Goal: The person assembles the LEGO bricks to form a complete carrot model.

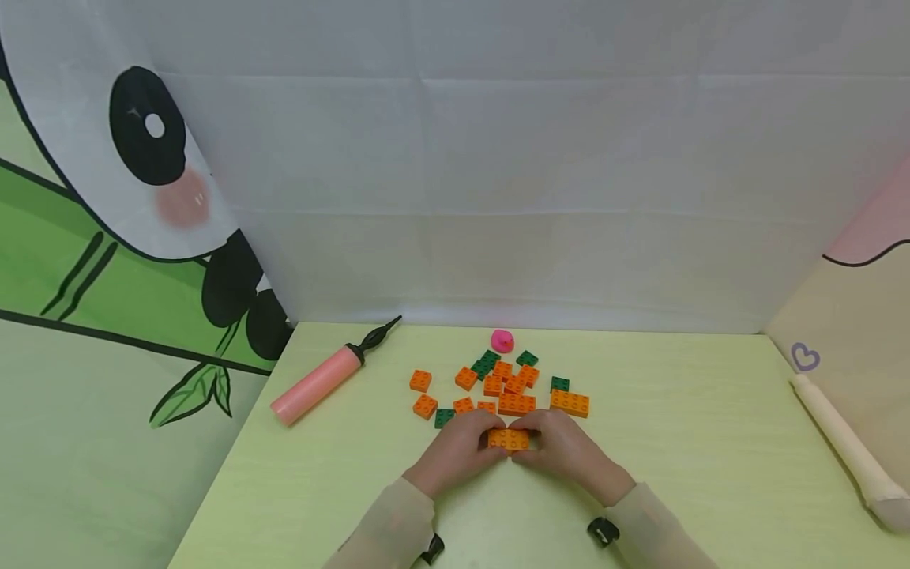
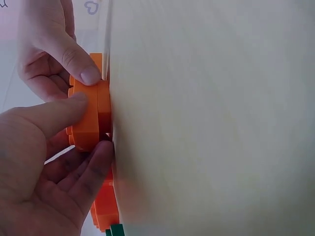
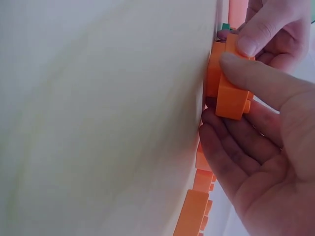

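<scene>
Near the front of the scattered bricks, a long orange toy brick (image 1: 508, 439) is held between both hands, studs facing up. My left hand (image 1: 458, 446) pinches its left end, and the right hand (image 1: 565, 450) pinches the other. In the left wrist view a second, shorter orange brick (image 2: 104, 105) sits against the underside of the long one, close over the table. Both thumbs press on the long brick's near side, as the right wrist view also shows. Other fingers curl behind and beneath the stack, partly hidden.
Several orange bricks (image 1: 517, 404) and green bricks (image 1: 560, 384) lie just beyond the hands. A small pink lump (image 1: 502, 341) sits behind them. At the left lies a pink hand pump (image 1: 317, 386) with a black nozzle. A pale rolled tube (image 1: 846, 446) lies along the right edge.
</scene>
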`<state>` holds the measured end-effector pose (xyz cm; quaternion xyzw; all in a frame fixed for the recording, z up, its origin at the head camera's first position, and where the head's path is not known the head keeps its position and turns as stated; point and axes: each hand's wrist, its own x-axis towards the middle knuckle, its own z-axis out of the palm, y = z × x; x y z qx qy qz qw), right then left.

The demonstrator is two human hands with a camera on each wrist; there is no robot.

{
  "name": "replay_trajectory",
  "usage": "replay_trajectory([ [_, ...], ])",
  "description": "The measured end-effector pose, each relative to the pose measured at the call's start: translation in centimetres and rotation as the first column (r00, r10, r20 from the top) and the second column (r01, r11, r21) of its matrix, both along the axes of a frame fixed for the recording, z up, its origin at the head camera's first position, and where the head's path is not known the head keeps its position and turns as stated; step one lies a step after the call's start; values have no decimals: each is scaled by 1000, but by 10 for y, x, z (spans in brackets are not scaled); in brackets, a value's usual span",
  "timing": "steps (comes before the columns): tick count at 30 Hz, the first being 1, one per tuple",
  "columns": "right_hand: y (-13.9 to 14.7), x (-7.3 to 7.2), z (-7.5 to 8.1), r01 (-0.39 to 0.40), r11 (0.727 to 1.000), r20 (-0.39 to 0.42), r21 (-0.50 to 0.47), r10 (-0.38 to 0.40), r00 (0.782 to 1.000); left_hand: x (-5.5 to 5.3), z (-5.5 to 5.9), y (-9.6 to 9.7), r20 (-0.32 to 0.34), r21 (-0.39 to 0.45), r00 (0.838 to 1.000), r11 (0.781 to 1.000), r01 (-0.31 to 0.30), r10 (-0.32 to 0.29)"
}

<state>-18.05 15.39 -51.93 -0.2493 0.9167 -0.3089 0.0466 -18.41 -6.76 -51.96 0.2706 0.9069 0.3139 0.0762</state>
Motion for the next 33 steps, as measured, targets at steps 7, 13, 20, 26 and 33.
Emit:
replay_trajectory([
  [7,8,-2,0,1,1000,67,-31,1,998,0,1,1,-41,-47,999,999,19,-21],
  [13,27,-8,4,53,993,108,-107,-41,993,-2,1,2,-21,-66,1000,998,7,-8],
  [20,54,-18,7,190,975,3,-113,-191,982,-2,1,5,17,-76,1000,997,-11,12],
  [26,68,-22,3,225,969,-87,-101,-234,968,-1,-1,5,46,-62,999,998,-22,25],
  [33,77,-28,-3,263,962,-98,-66,-269,958,-4,-3,4,47,-41,999,999,-23,24],
])
